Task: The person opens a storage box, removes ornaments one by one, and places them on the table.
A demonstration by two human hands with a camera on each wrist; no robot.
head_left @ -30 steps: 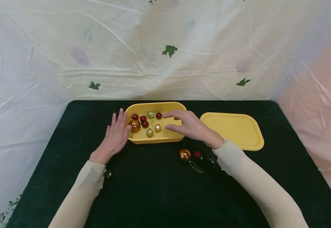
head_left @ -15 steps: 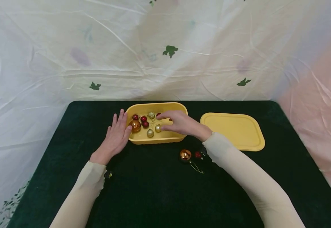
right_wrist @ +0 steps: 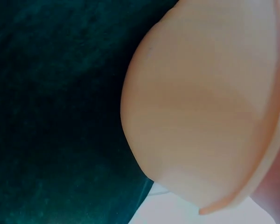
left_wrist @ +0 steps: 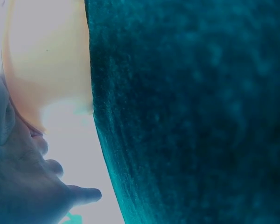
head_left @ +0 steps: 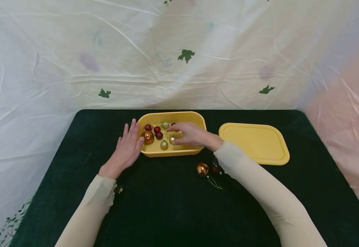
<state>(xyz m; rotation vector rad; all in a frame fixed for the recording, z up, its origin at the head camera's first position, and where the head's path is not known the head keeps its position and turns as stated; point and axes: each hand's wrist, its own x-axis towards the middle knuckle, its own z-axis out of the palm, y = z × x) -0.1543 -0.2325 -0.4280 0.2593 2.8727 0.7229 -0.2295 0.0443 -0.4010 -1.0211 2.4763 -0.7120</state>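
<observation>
A yellow plastic box (head_left: 173,153) holds Christmas baubles: a large copper bauble (head_left: 148,137), several small dark red baubles (head_left: 159,136) and a few gold ones, such as a glittery gold bauble (head_left: 164,144). Against the box's left end rests my left hand (head_left: 126,146), fingers straight and spread. My right hand (head_left: 189,134) reaches over the right rim into the box, thumb and fingers parted around a smooth gold bauble (head_left: 171,139). Its fingers partly hide a red bauble. In both wrist views the box wall (right_wrist: 191,102) fills much of the picture.
A flat yellow lid (head_left: 255,143) lies right of the box. In front of it, a copper bauble (head_left: 202,169) with a gold string and a red bauble (head_left: 215,169) lie on the dark green cloth (head_left: 167,209). A pale patterned curtain (head_left: 136,61) hangs behind.
My right hand has moved left and deeper over the box, its fingers now near the gold baubles. The left hand stays at the box's left end.
</observation>
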